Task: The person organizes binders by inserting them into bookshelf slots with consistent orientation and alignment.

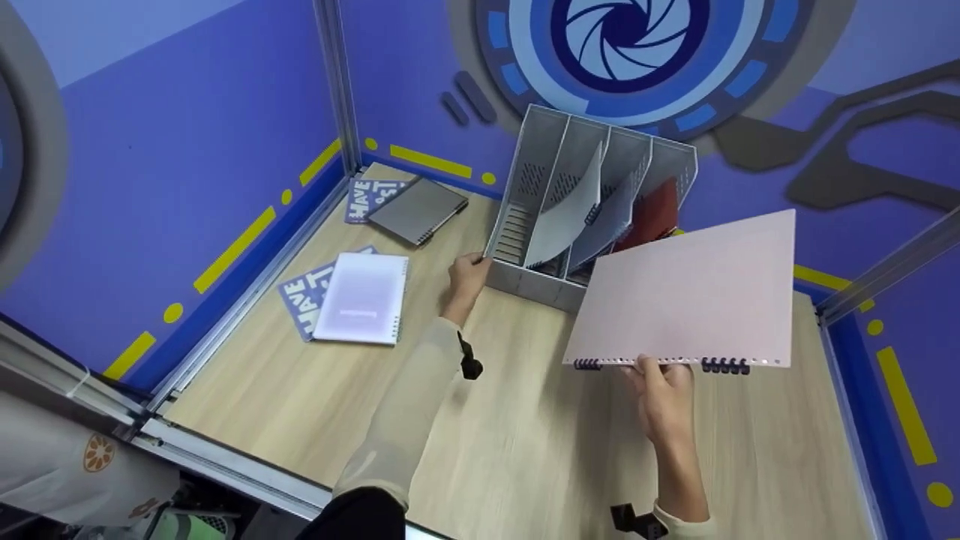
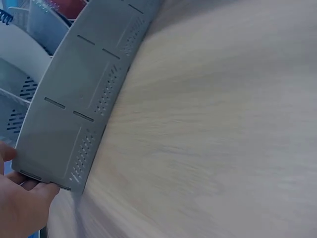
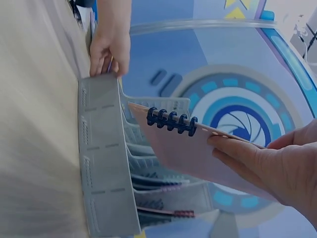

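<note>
My left hand [image 1: 468, 285] grips the front left corner of a grey file organizer [image 1: 525, 285], thumb at the rim and fingers under the edge in the left wrist view. A pink ring-bound notebook [image 1: 690, 300] is held up in my right hand [image 1: 664, 397], pinched at its bound edge. Black rings [image 3: 171, 121] run along that edge, which faces me. The notebook overlaps the organizer's right front in the head view and hides part of it. Inside the organizer's slots lean a white notebook [image 1: 574, 214], a grey-blue one [image 1: 611, 225] and a red one [image 1: 654, 214].
To the left, a white notebook [image 1: 364, 300] lies on a blue printed card [image 1: 298, 300]. Farther back, a grey notebook [image 1: 418, 210] partly covers another printed card [image 1: 358, 199]. Blue patterned walls stand round the wooden table [image 1: 510, 435], with metal rails along its edges.
</note>
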Demonstrator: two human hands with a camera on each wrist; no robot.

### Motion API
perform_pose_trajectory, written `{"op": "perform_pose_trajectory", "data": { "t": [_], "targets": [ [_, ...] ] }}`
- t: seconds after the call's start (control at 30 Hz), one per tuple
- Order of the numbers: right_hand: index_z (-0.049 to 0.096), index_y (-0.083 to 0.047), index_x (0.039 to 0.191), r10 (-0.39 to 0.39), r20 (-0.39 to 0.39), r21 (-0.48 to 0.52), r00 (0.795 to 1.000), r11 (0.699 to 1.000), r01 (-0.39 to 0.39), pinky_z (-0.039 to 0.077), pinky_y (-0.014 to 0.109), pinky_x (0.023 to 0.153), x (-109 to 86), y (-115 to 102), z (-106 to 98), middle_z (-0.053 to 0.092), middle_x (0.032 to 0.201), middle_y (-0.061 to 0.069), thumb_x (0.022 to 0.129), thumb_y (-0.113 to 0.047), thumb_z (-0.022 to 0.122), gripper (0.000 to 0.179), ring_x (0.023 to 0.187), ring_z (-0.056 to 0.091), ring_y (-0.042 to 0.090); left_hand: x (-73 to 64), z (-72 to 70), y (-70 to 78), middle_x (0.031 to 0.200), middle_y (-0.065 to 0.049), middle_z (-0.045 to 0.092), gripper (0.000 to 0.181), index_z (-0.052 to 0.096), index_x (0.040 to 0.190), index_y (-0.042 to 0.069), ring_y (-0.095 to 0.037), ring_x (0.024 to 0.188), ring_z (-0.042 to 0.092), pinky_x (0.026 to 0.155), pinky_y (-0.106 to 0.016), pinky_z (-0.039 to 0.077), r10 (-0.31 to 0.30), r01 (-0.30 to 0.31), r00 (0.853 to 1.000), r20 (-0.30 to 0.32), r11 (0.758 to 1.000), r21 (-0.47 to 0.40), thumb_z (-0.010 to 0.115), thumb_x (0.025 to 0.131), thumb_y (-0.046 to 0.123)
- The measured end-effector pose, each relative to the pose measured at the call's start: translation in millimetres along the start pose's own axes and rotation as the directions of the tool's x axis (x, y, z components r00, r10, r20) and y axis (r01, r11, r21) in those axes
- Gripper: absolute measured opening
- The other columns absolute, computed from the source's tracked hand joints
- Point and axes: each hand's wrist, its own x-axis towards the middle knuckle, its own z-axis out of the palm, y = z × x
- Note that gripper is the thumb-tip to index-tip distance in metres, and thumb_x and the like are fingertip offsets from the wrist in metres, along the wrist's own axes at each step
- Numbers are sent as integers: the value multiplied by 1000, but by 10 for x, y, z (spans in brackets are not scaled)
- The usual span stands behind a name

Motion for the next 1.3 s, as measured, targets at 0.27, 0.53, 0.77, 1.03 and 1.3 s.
{"op": "perform_pose_trajectory", "data": {
  "t": [0.27, 0.53, 0.77, 1.03, 1.3],
  "targets": [
    [29, 16, 144, -16, 56, -29, 998, 999, 18, 50, 28, 98, 83, 97, 195, 43, 140, 37, 100, 7, 33, 45, 113, 61, 10, 162, 6, 172, 55, 8, 37, 39, 45, 60, 18, -10, 50, 31, 48, -27, 25, -170, 171, 985, -16, 982, 86, 67, 93, 19],
    [40, 17, 137, -70, 74, -108, 995, 991, 78, 54, 25, 91, 188, 157, 365, 53, 132, 36, 98, 8, 38, 40, 102, 62, 10, 224, -5, 256, 56, 7, 38, 40, 46, 62, 17, -10, 52, 33, 49, -27, 25, -174, 169, 985, 11, 968, 187, 68, 95, 19],
    [40, 17, 139, -86, 89, -51, 992, 995, 90, 52, 32, 96, 314, 262, 500, 52, 134, 38, 98, 9, 38, 42, 113, 63, 21, 213, -43, 238, 54, 8, 32, 44, 39, 60, 18, -9, 48, 27, 45, -26, 21, -168, 159, 985, 32, 969, 187, 62, 97, 17],
    [35, 13, 147, -101, 118, -60, 988, 992, 109, 50, 33, 99, 515, 301, 653, 48, 141, 35, 98, 11, 36, 48, 129, 53, 40, 188, -39, 193, 55, 8, 34, 44, 40, 60, 18, -9, 48, 28, 46, -27, 22, -146, 142, 989, 7, 973, 182, 61, 98, 19],
    [35, 13, 146, -128, 127, -119, 984, 983, 143, 49, 31, 101, 817, 204, 808, 50, 141, 32, 101, 6, 35, 46, 127, 55, 33, 176, -1, 186, 55, 8, 34, 45, 40, 59, 18, -10, 50, 30, 48, -27, 23, -124, 124, 992, -13, 973, 192, 62, 98, 20]
  ]
}}
